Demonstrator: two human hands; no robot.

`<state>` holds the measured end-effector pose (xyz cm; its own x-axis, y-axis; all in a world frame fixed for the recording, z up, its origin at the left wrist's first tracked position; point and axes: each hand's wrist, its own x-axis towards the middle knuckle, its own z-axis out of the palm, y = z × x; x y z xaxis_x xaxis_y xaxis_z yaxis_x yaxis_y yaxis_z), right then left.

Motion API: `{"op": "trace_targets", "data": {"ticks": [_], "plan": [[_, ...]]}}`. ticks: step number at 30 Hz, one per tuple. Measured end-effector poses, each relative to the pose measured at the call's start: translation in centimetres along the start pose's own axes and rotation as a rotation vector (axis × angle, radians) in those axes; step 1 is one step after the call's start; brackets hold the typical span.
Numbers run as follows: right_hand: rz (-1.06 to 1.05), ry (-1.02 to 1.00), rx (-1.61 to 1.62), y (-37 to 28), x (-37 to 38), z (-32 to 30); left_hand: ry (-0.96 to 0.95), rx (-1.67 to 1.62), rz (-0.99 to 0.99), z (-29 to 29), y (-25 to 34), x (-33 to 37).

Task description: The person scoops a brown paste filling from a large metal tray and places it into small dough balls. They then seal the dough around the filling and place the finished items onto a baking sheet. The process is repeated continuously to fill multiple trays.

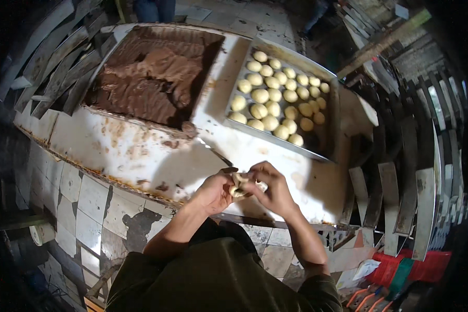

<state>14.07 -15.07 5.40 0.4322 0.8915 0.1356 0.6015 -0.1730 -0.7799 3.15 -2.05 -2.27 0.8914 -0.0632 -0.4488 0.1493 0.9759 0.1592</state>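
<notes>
Close to my body, at the table's near edge, my left hand [212, 192] cups a pale piece of dough [238, 190]. My right hand [273, 188] pinches the dough's edge with thumb and fingers, so both hands are closed on it. The dough looks opened and hollow; what lies inside cannot be made out. Just beyond the hands lies a thin flat tool [216, 152], perhaps a spatula, partly in shadow. Brown paste [145, 78] fills a wide shallow tray at far left. Several round dough balls [273, 96] sit in a metal tray [281, 141] at far right.
The white tabletop [104, 138] carries brown smears and crumbs. Stacked metal trays or pans stand at the right [389, 192] and far left [62, 67]. A red crate [426, 266] is low at the right. Another person's legs [155, 9] show beyond the table.
</notes>
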Motion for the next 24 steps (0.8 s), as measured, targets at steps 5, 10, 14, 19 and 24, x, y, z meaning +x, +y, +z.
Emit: {"op": "trace_targets", "data": {"ticks": [5,10,14,19,24], "plan": [[-0.172,0.124,-0.444,3.4,-9.8,-5.6,0.054,0.072,-0.108,8.6,-6.8,1.9],[0.379,0.008,0.071,4.1,-14.3,-12.7,-0.156,0.872,0.071,10.3,-12.9,5.2],[0.145,0.301,0.270,8.5,-17.7,-12.7,-0.185,0.683,-0.037,12.1,-15.4,7.7],[0.131,0.478,-0.392,8.6,-19.8,-6.4,-0.006,0.571,0.240,11.8,-18.4,11.6],[0.383,0.612,-0.289,13.0,-20.7,-4.0,0.054,1.989,0.712,7.9,-17.5,14.2]]}}
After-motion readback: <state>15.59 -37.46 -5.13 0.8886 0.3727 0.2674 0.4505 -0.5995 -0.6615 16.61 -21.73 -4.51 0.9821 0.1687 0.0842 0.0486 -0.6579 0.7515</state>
